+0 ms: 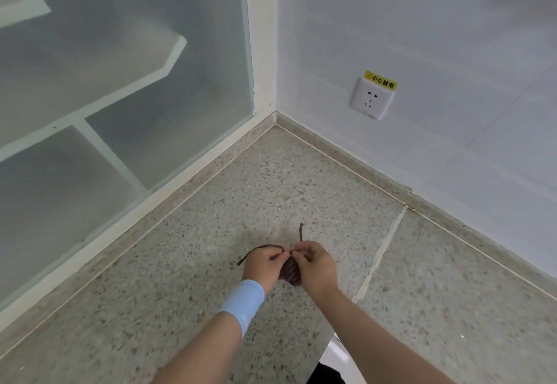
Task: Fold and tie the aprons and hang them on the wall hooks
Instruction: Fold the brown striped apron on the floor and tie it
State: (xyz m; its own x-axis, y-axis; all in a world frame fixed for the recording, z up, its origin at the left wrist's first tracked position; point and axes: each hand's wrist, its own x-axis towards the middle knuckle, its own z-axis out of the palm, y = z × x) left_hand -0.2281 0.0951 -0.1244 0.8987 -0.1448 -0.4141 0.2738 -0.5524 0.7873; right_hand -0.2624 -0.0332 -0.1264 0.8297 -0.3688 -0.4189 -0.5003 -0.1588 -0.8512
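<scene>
L hand [261,263] & R hand [315,266] both pinch strap ends over rolled apron [291,272], wedged btwn them on speckled worktop [211,263]. One strap [301,232] points away, other loops left. No hooks in view; wall socket [372,99] beyond.
</scene>
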